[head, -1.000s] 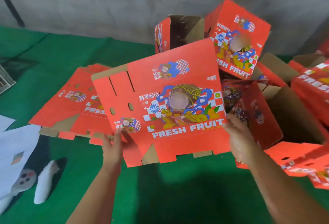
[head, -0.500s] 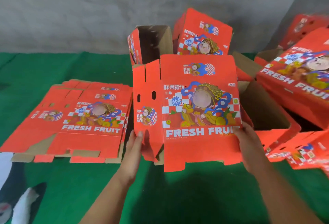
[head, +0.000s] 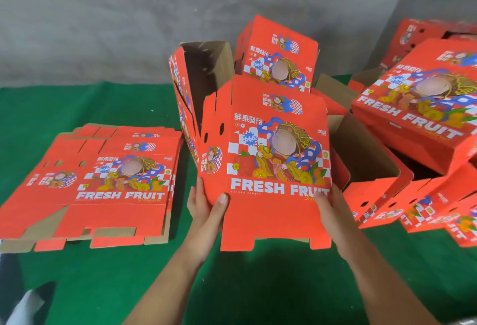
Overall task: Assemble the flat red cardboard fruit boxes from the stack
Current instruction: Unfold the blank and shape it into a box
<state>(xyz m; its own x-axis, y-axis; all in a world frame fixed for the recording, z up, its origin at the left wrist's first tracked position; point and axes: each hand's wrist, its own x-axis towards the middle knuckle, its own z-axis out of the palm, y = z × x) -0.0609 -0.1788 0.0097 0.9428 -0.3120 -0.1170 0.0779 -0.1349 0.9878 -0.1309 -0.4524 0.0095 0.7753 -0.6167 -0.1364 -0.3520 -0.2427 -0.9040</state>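
A stack of flat red cardboard fruit boxes [head: 103,182] is lying at the left on the green cloth-covered table [head: 258,286], printed side up, with "FRESH FRUIT" facing the near edge. Just right of it, the left hand [head: 206,208] is gripping the lower left corner of a partly opened red cardboard fruit box [head: 271,164], thumb lying on the printed front and fingers curled behind the side panel. The box is standing upright in the middle, its bottom flaps hanging toward the near side. The right hand [head: 327,208] is pinching the lower right edge, thumb over the lettering. Behind and to the right, assembled red cardboard boxes [head: 418,118] are piling up, several showing brown insides.
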